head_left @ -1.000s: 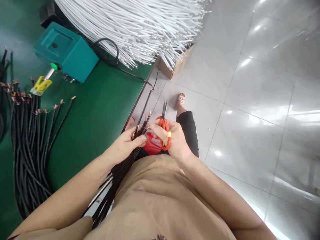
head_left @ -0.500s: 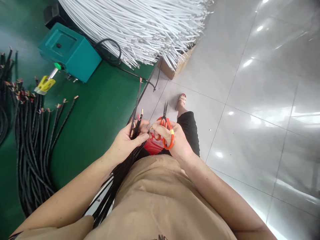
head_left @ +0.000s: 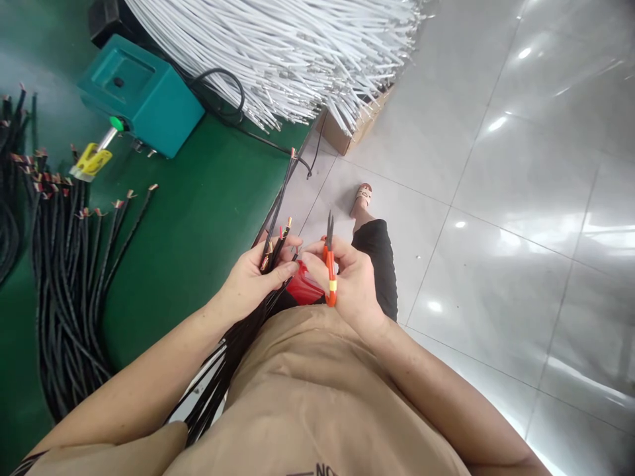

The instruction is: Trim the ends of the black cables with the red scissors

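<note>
My left hand (head_left: 260, 270) is closed around a bundle of black cables (head_left: 278, 246), whose stripped ends show red, yellow and pale wires. One cable end sticks out between its thumb and fingertips, towards the other hand. The long black lengths hang down beside my lap. My right hand (head_left: 350, 274) grips orange-handled scissors (head_left: 331, 261), blades pointing away from me, with yellow tape on one handle. Its thumb and fingertips are close to the cable end in my left hand; whether they touch it I cannot tell.
A green table (head_left: 198, 218) lies to the left. On it are a teal box (head_left: 143, 92) with a yellow-tipped rod, more black cables (head_left: 69, 284) with stripped ends, and a large heap of white cables (head_left: 297, 59). A cardboard box (head_left: 342, 135) stands beyond the table edge.
My right hand has turned the scissors so their handles now show edge-on, and its fingertips have shifted slightly off the cable end. My left hand keeps its bundle.
</note>
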The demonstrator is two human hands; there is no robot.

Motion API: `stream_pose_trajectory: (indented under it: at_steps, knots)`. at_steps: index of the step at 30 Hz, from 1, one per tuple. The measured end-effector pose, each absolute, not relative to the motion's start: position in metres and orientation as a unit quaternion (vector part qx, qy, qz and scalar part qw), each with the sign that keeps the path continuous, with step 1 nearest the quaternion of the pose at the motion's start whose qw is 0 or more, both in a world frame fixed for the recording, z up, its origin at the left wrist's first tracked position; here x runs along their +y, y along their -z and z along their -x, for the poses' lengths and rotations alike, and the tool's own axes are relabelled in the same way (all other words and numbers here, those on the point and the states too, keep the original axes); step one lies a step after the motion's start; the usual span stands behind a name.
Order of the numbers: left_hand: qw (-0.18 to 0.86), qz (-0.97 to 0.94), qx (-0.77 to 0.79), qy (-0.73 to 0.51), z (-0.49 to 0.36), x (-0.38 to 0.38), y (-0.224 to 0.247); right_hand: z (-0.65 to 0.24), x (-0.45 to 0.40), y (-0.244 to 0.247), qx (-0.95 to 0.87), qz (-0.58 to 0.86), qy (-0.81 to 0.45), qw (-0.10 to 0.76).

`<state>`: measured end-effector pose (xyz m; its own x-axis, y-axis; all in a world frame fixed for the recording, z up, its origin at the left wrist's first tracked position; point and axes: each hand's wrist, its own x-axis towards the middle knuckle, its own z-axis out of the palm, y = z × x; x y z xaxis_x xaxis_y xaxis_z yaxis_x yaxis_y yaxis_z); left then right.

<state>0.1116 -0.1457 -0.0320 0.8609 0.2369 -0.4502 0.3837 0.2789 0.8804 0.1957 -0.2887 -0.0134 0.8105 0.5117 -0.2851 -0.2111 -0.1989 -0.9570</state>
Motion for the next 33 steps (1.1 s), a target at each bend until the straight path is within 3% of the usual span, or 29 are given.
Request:
stream_pose_trajectory:
  at_steps: [5, 17, 33]
  knots:
    - [0.761, -0.594, 0.257, 0.050, -0.112, -0.146, 0.032, -0.196, -0.290, 0.019, -0.144, 0.756, -0.258, 0.584]
    - [0.732, -0.636, 0.245, 0.032, -0.112, -0.144, 0.034, -0.205, -0.286, 0.005, -0.060, 0.670, -0.352, 0.651]
    - [0.764, -0.592, 0.250, 0.049, -0.114, -0.143, 0.032, -0.203, -0.291, 0.011, -0.106, 0.692, -0.384, 0.602]
